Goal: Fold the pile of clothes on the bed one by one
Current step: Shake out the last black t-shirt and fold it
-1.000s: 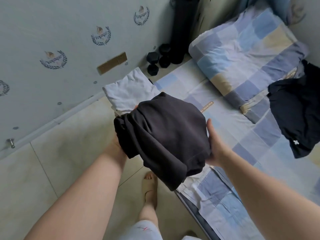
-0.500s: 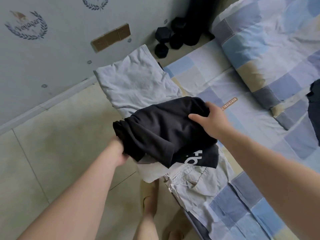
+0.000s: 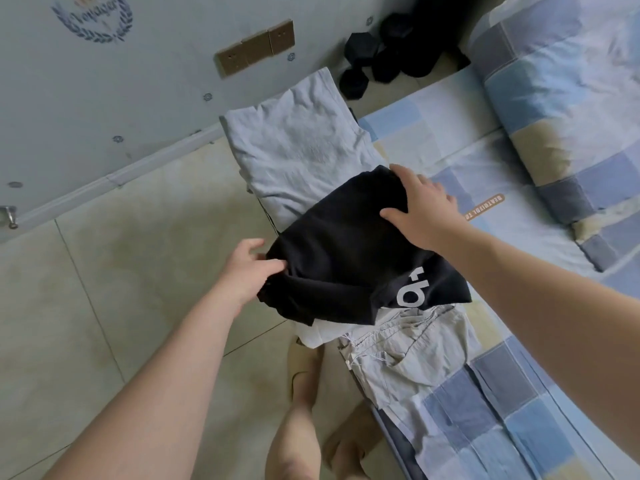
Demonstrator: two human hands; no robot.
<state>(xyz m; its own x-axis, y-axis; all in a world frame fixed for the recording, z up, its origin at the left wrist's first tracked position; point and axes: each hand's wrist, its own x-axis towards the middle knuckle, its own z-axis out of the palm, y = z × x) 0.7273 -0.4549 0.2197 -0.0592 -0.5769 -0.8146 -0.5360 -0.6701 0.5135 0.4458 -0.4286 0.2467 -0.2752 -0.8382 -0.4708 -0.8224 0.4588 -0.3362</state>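
Note:
A folded black garment (image 3: 339, 258) with white print lies on a stack at the bed's left edge, over a white piece (image 3: 322, 332) and beige shorts (image 3: 408, 355). My left hand (image 3: 247, 271) touches the garment's left edge with relaxed fingers. Flat on its top right corner rests my right hand (image 3: 420, 209), fingers spread. Just behind the stack lies a folded light grey garment (image 3: 298, 147).
The bed (image 3: 450, 140) has a blue, white and tan checked sheet, with a matching folded quilt (image 3: 571, 98) at the far right. Black dumbbells (image 3: 377, 57) stand on the tiled floor (image 3: 121, 271) by the wall. My bare legs and feet are below the stack.
The black garment has come down from mid-air onto the stack at the bed's edge. My right hand went from gripping its side to lying flat on top; my left hand loosened.

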